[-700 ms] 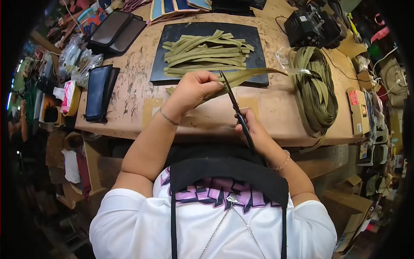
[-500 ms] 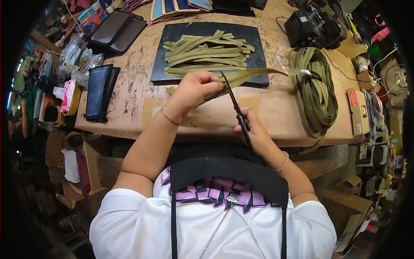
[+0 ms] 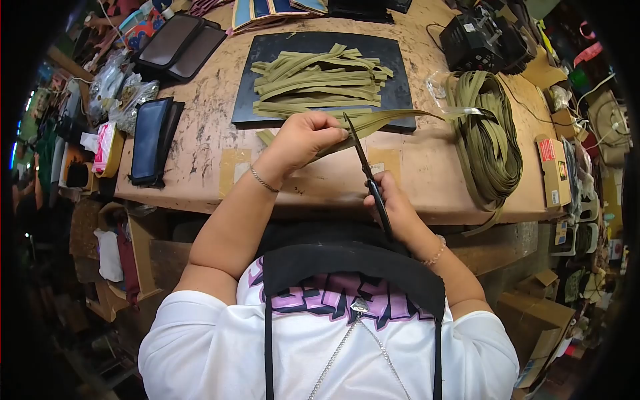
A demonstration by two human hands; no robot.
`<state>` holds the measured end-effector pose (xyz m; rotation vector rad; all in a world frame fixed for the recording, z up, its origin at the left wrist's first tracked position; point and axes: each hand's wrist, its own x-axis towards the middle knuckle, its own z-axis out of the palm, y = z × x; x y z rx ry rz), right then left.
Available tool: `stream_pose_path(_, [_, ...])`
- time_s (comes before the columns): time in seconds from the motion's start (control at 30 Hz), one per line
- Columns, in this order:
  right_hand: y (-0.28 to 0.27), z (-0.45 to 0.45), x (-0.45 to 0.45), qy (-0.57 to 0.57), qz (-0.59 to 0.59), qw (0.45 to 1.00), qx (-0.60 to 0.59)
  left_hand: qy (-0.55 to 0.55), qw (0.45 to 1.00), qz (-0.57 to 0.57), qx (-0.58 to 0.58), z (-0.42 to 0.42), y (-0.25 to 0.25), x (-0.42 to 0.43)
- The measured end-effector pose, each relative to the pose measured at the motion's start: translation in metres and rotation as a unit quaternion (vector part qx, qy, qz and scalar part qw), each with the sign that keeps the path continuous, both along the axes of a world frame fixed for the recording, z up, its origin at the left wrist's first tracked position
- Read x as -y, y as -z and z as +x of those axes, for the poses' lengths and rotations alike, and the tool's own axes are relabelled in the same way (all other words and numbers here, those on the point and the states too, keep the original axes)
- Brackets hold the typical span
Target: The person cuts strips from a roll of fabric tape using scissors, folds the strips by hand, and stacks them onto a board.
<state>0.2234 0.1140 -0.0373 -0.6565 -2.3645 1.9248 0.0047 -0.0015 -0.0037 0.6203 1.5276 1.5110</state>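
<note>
My left hand (image 3: 305, 141) is closed on a strip of olive-green zipper tape (image 3: 390, 117), pinched between thumb and fingers. The strip stretches right from there toward a thick looped bundle of the same tape (image 3: 490, 150). Long black scissors (image 3: 361, 152) are gripped in my right hand (image 3: 392, 201). Their blades point up and cross the strip just right of my left thumb; whether they have cut into it I cannot tell. Behind my hands, a pile of cut tape lengths (image 3: 320, 80) lies on a dark slab (image 3: 397, 73).
The worktable (image 3: 200, 113) bears a dark wallet-like case (image 3: 152, 143) at left and larger dark cases (image 3: 180, 50) behind it. A black machine (image 3: 473, 43) stands back right. Near the right edge is a small carton (image 3: 555, 170).
Very little differs. Both hands, the scissors and the tape hold nearly the same place, and the whole view has shifted slightly.
</note>
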Motion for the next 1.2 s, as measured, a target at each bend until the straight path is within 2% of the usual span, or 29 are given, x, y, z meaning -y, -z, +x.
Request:
stream_pose_path(0.07, [0.002,0.0,0.001,-0.006,0.041,0.999,-0.023,-0.002,1.0,0.002,-0.01,0.0,0.001,0.0])
stream_pose_path(0.17, [-0.003,-0.001,0.0,-0.012,0.046,0.999,0.023,-0.001,1.0,0.006,-0.012,0.001,-0.003,0.001])
stream_pose_path(0.27, [-0.003,0.0,0.002,0.011,-0.027,0.999,0.017,-0.007,1.0,0.005,-0.004,0.001,-0.001,0.0])
stream_pose_path(0.47, [0.01,0.005,0.002,0.016,-0.004,1.0,-0.014,0.004,1.0,-0.006,-0.002,0.001,0.003,-0.001])
stream_pose_path(0.6, [0.009,0.006,0.003,0.035,-0.032,0.999,0.011,0.005,1.0,0.0,0.004,0.002,0.007,-0.002])
stream_pose_path(0.67, [0.004,0.005,-0.004,0.034,0.004,0.999,0.009,0.012,1.0,0.001,-0.002,0.002,0.008,-0.002])
stream_pose_path(0.73, [0.011,0.006,-0.021,0.03,0.158,0.987,0.008,0.022,0.995,-0.027,-0.088,-0.004,0.01,-0.002])
stream_pose_path(0.77, [0.019,0.006,-0.034,0.057,0.086,0.995,0.009,0.025,0.99,-0.04,-0.134,-0.009,0.01,-0.002])
stream_pose_path(0.8, [0.011,0.007,-0.046,0.053,0.174,0.983,0.04,0.007,0.963,-0.031,-0.268,-0.013,0.011,-0.001])
stream_pose_path(0.87, [-0.012,0.009,-0.065,0.032,0.298,0.952,0.057,-0.03,0.851,-0.016,-0.523,-0.019,0.012,-0.001])
stream_pose_path(0.93, [-0.034,0.012,-0.082,0.019,0.398,0.913,0.081,-0.012,0.853,-0.006,-0.522,-0.019,0.004,-0.003])
stream_pose_path(1.0, [-0.008,0.021,-0.115,0.01,0.545,0.838,-0.003,0.009,0.851,0.032,-0.524,-0.021,0.019,-0.01])
stream_pose_path(1.03, [-0.012,0.022,-0.119,0.025,0.55,0.834,0.042,0.013,0.829,0.03,-0.559,-0.018,0.026,-0.014])
stream_pose_path(1.13, [-0.02,0.009,-0.114,0.112,0.564,0.818,-0.007,0.046,0.831,0.011,-0.555,-0.001,0.034,-0.018])
stream_pose_path(1.17, [-0.01,0.005,-0.117,0.095,0.569,0.812,-0.088,0.065,0.842,0.016,-0.535,0.002,0.044,-0.021])
stream_pose_path(1.2, [-0.01,-0.001,-0.109,0.095,0.435,0.892,-0.083,0.078,0.837,0.019,-0.542,0.007,0.046,-0.024])
